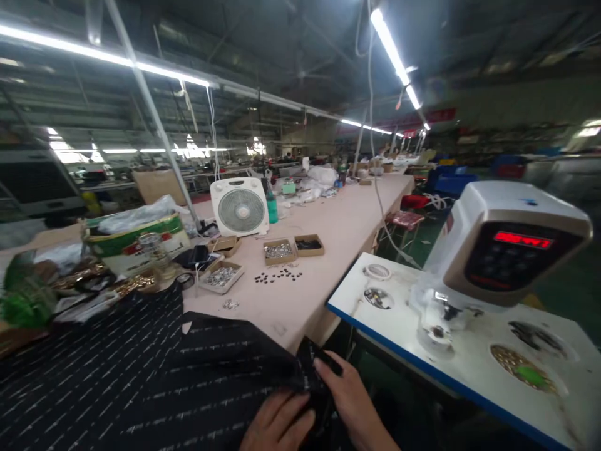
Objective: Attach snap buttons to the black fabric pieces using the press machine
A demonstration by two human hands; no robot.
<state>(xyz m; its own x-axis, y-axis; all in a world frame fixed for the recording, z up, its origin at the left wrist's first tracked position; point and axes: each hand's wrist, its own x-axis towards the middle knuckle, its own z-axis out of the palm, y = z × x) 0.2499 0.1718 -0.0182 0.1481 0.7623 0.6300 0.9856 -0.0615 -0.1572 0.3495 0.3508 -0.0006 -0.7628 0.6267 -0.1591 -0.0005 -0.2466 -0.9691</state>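
Black fabric (pixel 220 357) bunches around the hands (pixel 350 391) and covers the near surface (pixel 350 216); beyond it, small black pieces (pixel 280 275), open boxes (pixel 310 252) and a fan (pixel 241 212) stand in the way. The surface's right side offers a free lane, with a hanging cable (pixel 371 94) at its edge and the white machine (pixel 457 241) farther right.

Dark fabric (pixel 206 382): we see matt, smooth cloth, creased at our right grip (pixel 348 388) and our left grip (pixel 279 423).
Pink worktop (pixel 340 250), beyond our grip: a matt covering; we cannot tell cloth from paper.
White worktop (pixel 392 335), right of our grip: smooth, faintly glossy, smudged.
Machine housing (pixel 457 232), right of our grip: smooth, glossy, plastic-looking, with a shiny dark panel (pixel 511 260).
Small box (pixel 312 253), ahead of our grip: matt cardboard.
Silvery pieces (pixel 278 250), ahead of our grip: shiny, metal-looking.
Fan (pixel 242 211), farther ahead of our grip: smooth plastic.
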